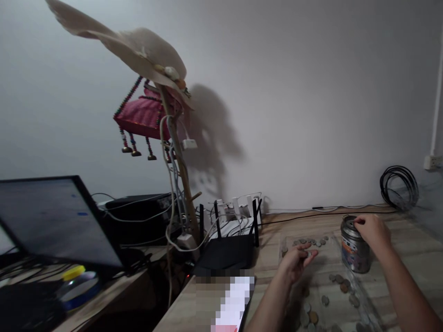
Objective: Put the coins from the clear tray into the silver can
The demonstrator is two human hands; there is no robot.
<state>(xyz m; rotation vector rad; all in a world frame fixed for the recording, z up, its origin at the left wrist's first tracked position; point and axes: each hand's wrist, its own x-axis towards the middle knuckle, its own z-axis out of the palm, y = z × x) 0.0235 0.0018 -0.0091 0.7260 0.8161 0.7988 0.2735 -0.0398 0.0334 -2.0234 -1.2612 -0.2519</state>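
At the top of a metal can [356, 251] with a printed label, my right hand [375, 233] is closed in a pinch; whatever its fingertips hold is hidden. The can stands upright on the wooden table. To its left, my left hand [297, 263] is turned partly palm up, with a small grey coin [309, 253] showing between its fingers. Beyond this hand lies a row of loose coins [313, 241] on a clear plastic sheet or tray [334, 258]. More silver and copper-coloured coins [342, 282] are scattered nearer to me.
A black router [226, 253] with upright antennas stands left of my hands, before white plugs and cables. Nearby are a blurred-out white item [233, 304], a monitor [62, 221], a yellow-lidded jar [78, 286] and a wooden stand [183, 180] bearing a hat. A black cable coil [398, 186] lies back right.
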